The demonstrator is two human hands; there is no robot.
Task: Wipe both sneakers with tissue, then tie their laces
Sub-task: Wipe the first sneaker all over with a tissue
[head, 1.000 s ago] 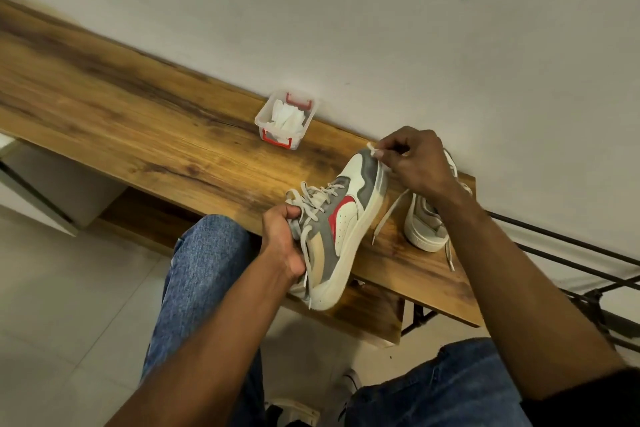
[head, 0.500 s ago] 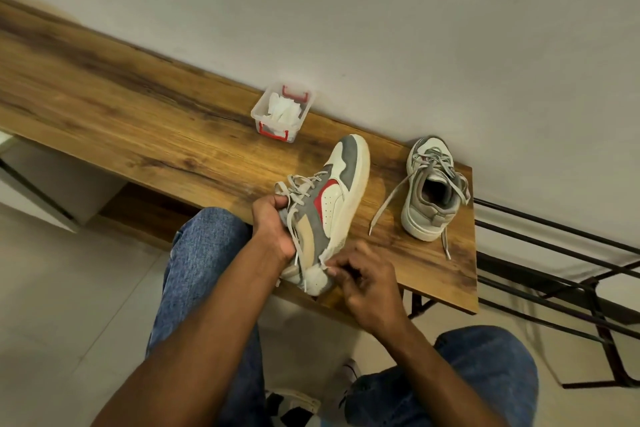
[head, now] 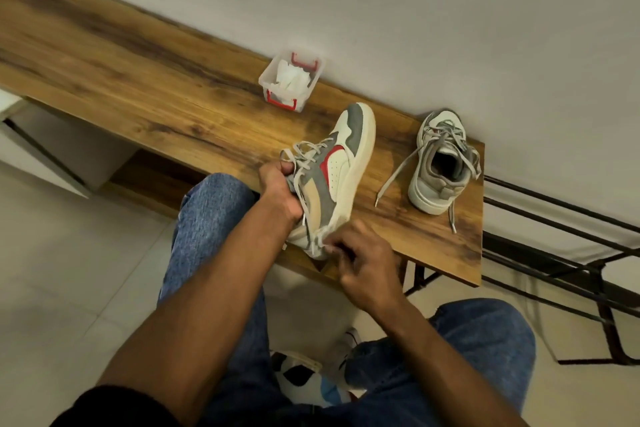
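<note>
Centre of the frame, our left hand grips the tilted sneaker by its collar on the surface. Lower centre, our right hand pinches what looks like tissue against its heel; we're still wiping. Right, the second sneaker waits unlaced, its turn next

Bare bench left of tissue box w/ wall close behind; second sneaker blocks right end.
</note>
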